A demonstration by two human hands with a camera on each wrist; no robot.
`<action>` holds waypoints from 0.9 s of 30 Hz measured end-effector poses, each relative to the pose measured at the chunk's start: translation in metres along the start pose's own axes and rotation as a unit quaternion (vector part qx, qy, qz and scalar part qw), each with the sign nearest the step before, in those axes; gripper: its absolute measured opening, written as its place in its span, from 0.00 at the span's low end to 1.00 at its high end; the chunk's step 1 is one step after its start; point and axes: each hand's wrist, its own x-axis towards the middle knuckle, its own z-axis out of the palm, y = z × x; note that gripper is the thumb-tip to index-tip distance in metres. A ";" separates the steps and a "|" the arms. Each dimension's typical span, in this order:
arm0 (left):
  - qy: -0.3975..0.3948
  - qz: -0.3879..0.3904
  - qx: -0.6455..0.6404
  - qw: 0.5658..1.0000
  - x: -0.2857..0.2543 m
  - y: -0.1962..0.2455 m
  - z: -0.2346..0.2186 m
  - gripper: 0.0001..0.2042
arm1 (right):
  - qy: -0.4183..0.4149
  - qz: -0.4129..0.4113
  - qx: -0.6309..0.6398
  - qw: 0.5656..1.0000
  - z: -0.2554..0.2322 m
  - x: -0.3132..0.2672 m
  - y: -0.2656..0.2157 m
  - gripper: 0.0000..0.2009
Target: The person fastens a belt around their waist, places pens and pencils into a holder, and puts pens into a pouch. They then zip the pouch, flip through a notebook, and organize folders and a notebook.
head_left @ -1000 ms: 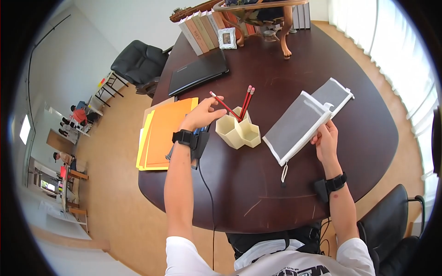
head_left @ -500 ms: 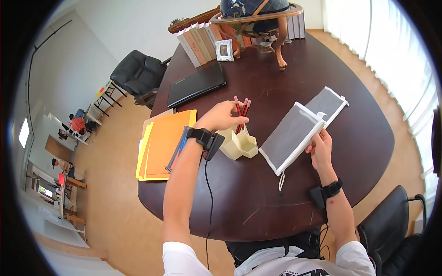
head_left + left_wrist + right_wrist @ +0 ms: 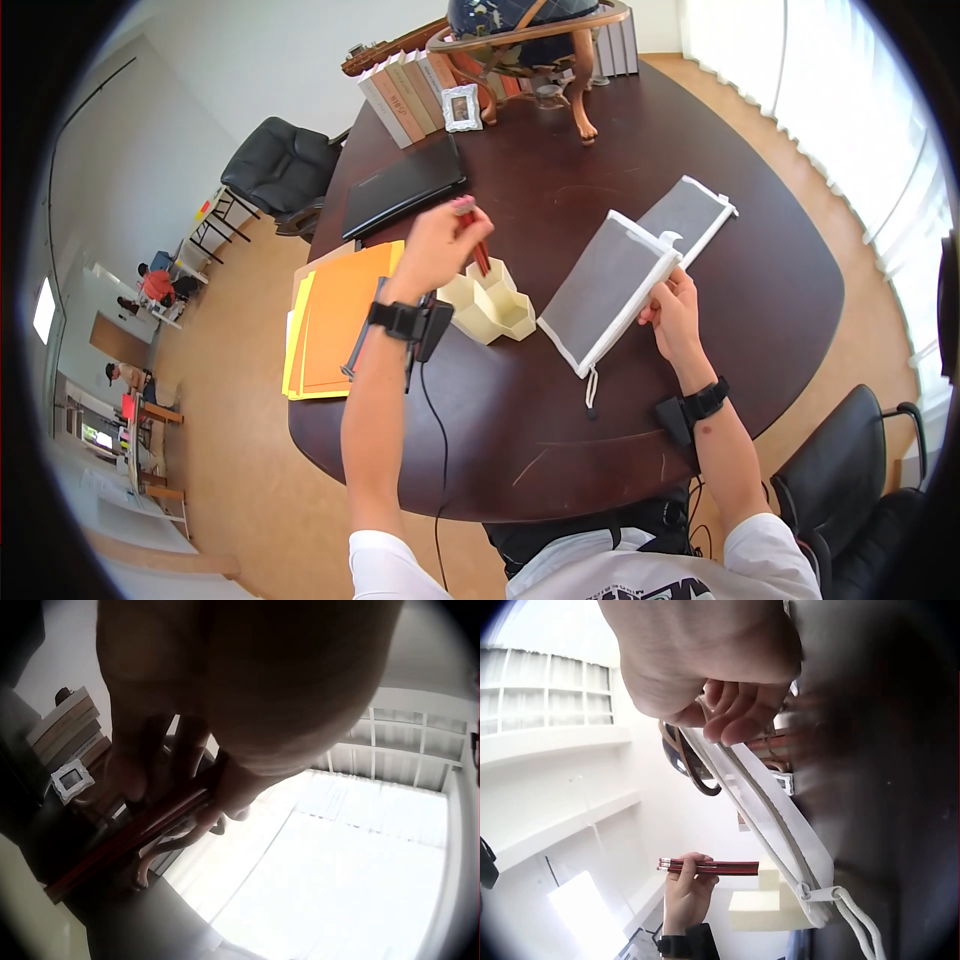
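My left hand point(image 3: 435, 250) pinches a bunch of red pencils point(image 3: 480, 252) near their pink eraser ends, over the cream hexagonal pen holder point(image 3: 492, 308). In the right wrist view, the pencils point(image 3: 731, 868) lie close together, their lower ends right at the holder point(image 3: 761, 907). My right hand point(image 3: 675, 318) grips the zipped edge of a grey mesh pouch point(image 3: 605, 290) with white trim, tilted up beside the holder. Its zipper pull point(image 3: 817, 894) and cord hang at the near end. A second mesh pouch point(image 3: 685, 212) lies partly behind the first.
Orange and yellow envelopes point(image 3: 345, 320) lie on the left of the dark desk point(image 3: 600, 440), with a blue-grey item point(image 3: 362, 335) partly hidden by my left wrist. Farther back are a black laptop point(image 3: 405, 187), books point(image 3: 400, 100), a photo frame point(image 3: 462, 108) and a globe point(image 3: 530, 45).
My left hand moved from one tilted pencil to the other pencils, gathered them together and now holds the bunch over the left of the holder. The right hand keeps its grip on the pouch.
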 end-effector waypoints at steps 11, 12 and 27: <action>0.106 0.152 -0.106 0.977 -0.090 0.100 0.021 0.04 | -0.071 -0.211 -0.296 0.929 -0.010 -0.002 0.001 0.45; 0.095 0.190 -0.076 0.974 -0.096 0.101 0.027 0.04 | -0.084 -0.224 -0.345 0.907 -0.013 -0.001 0.002 0.45; 0.101 0.031 -0.398 0.911 -0.143 0.048 0.086 0.07 | 0.049 -0.443 -0.435 0.783 -0.004 -0.005 -0.012 0.14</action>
